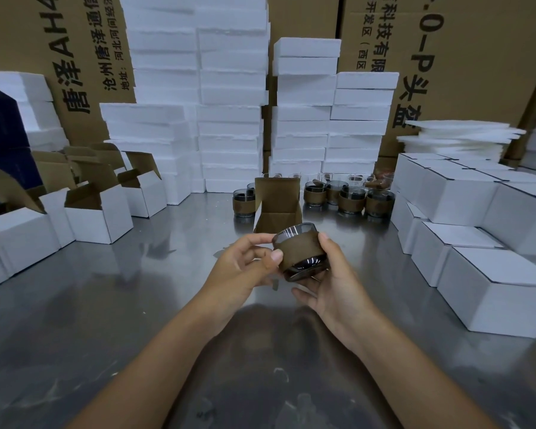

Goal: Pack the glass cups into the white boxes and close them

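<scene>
Cartons [477, 57] "AH4", "头盔" behind glass cup [300, 252]

The glass cup [300, 253] is smoky dark grey, wrapped in a plain brown band. The cups [350, 199] farther back show the same brown bands over dark grey glass. The open box [277, 209] in the middle is plain brown inside. The open boxes [99, 221] at the left are white outside, brown inside their flaps. The closed boxes [492, 292] at the right are plain white with thin dark seams. The foam stacks [229, 119] are white. The cartons [477, 57] behind are brown with black printed characters. A big box [0, 119] far left is navy blue. The table [106, 305] is glossy grey with pale smears.
</scene>
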Demonstrator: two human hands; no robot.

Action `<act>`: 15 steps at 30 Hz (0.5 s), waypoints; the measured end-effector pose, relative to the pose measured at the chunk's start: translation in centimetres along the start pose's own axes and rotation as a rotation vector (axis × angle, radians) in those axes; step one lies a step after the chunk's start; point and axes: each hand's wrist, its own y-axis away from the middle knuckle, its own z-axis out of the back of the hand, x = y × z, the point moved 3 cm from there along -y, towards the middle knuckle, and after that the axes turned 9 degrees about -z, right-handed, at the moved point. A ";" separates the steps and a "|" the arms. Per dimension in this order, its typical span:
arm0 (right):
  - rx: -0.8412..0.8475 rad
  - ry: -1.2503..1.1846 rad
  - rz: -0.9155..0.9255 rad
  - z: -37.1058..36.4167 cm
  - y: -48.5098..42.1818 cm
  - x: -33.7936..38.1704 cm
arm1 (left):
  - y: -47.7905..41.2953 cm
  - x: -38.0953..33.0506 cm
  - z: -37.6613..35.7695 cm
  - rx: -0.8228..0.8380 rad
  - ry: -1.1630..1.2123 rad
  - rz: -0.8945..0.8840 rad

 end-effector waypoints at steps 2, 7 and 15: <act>0.003 0.012 -0.007 0.0 0.0 0.0 | 0.0 0.0 0.0 0.009 -0.009 0.005; -0.003 0.021 0.000 0.1 0.0 -0.1 | 0.0 0.2 0.1 0.006 -0.022 0.011; -0.169 0.210 0.308 0.3 0.5 0.3 | 0.1 0.3 0.1 0.009 -0.070 0.119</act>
